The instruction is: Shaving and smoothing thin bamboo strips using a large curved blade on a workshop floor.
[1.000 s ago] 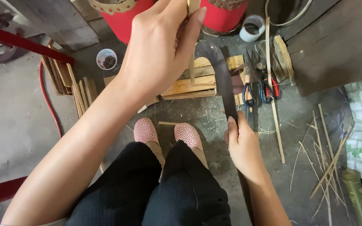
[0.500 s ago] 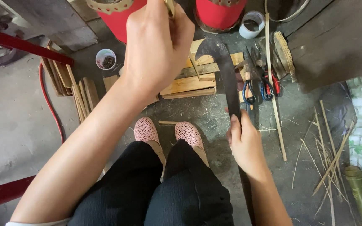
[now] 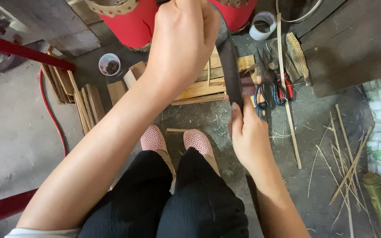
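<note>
So the right hand (image 3: 248, 136) sits right of centre with its fingers wrapped around the handle of a big dark knife (image 3: 229, 66), and the blade runs up toward the top middle of the frame. Up there the left hand (image 3: 184, 42) is curled tight, though I can't tell what it's pinching. Underneath are wooden slats (image 3: 199, 88), blue and red scissors (image 3: 272, 90) just to the right, and pink dotted shoes (image 3: 175, 140) at centre.

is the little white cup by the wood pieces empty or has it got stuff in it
Not empty. The small white cup stands upright on the floor left of the left hand, with dark bits inside; what they are, I cannot tell.
</note>
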